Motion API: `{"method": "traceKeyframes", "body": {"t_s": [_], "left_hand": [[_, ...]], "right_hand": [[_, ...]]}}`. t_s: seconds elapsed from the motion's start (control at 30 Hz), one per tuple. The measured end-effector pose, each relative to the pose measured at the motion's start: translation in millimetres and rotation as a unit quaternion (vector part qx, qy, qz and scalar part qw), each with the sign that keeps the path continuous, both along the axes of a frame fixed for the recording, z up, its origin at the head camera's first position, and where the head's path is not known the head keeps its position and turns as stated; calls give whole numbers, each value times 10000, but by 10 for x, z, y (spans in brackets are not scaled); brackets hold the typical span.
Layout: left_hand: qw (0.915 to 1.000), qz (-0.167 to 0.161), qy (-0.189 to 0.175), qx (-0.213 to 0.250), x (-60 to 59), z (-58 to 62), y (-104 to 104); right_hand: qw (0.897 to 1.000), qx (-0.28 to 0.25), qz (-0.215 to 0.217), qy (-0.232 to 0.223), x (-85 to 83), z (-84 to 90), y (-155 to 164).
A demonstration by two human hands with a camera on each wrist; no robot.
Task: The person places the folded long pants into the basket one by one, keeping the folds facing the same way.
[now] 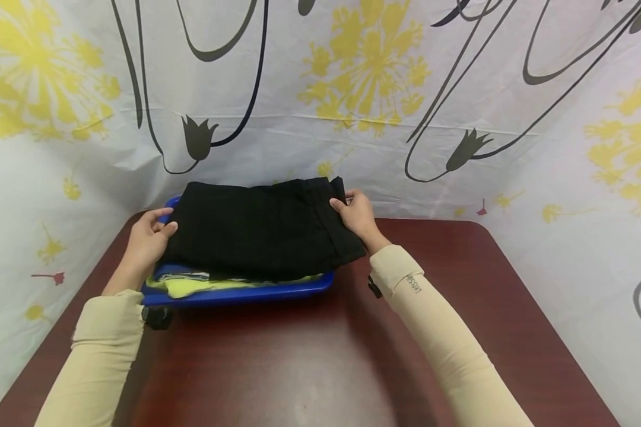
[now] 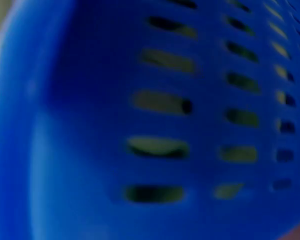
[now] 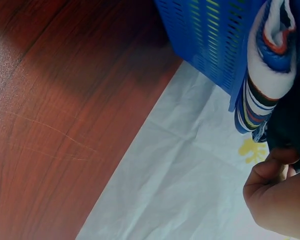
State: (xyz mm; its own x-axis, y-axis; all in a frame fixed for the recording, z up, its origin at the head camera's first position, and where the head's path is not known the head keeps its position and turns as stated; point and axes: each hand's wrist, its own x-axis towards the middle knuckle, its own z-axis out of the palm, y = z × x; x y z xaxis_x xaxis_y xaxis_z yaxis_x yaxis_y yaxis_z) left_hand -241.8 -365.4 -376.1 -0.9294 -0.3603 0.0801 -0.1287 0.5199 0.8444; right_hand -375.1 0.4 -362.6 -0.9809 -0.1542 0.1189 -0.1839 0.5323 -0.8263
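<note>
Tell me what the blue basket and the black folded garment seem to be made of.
The blue slotted basket: probably moulded plastic, smooth and slightly glossy, with regular slots in its wall. The black folded garment: matte woven or knitted fabric, judging by its soft folds; the fibre cannot be told.

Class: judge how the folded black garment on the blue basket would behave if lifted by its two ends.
The black garment would probably sag in the middle: it is soft folded cloth. It looks light. Its right edge already overhangs the blue basket, so it may unfold.
</note>
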Motion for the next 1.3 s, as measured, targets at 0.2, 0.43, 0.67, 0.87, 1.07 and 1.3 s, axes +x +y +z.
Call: {"method": "traceKeyframes", "body": {"t_s": [0.2, 0.43, 0.67, 0.87, 1.07, 1.3], "left_hand": [[9974, -183, -162, -683, 16, -28, -16], [9960, -280, -309, -797, 33, -31, -27], [9968, -316, -308, -671, 9, -32, -7], [9956, -307, -372, -799, -19, -41, 4], [9875, -353, -312, -1502, 15, -13, 28], [9759, -577, 112, -2104, 83, 46, 105]], "right_hand": [[9999, 49, -21, -126, 4, 0, -6], [9998, 98, 28, -182, 17, -3, -15], [9999, 37, -24, -159, 14, 0, -3], [9998, -9, -30, -216, 7, -17, 20], [9996, 75, 4, -283, -24, -2, -6], [9970, 611, 222, -421, 12, 139, 36]]}}
